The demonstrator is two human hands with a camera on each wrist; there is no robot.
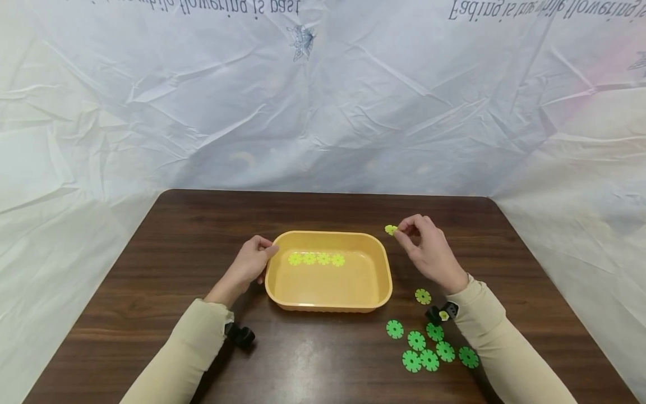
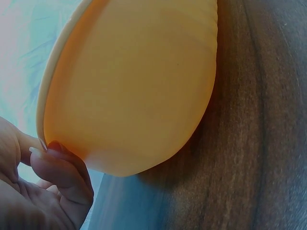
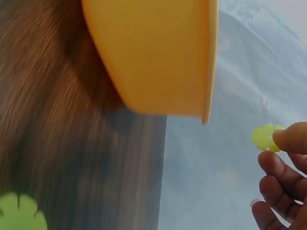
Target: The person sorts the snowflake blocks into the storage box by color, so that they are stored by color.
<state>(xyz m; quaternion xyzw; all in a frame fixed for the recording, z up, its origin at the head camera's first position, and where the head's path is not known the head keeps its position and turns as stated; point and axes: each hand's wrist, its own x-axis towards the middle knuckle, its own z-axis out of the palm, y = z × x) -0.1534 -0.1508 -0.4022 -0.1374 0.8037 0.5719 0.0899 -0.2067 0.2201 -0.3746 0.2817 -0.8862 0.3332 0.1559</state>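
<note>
Near right, green discs (image 1: 426,362) and a yellow-green disc (image 1: 420,296) are left on the counter (image 1: 303,359). In the tray (image 1: 328,307), pinched by the left grip (image 1: 248,262), four yellow discs (image 1: 320,258) are lined up; a fifth disc (image 1: 390,229) is pinched far right by the right grip (image 1: 429,249).

Part of the yellow disc (image 1: 390,229) is kinda covered by the right hand (image 1: 431,252), and both sleeves (image 1: 171,348) get cut off below. In the right wrist view, the tub (image 3: 153,57) is cropped up top, a green disc (image 3: 20,216) chopped by the corner.
</note>
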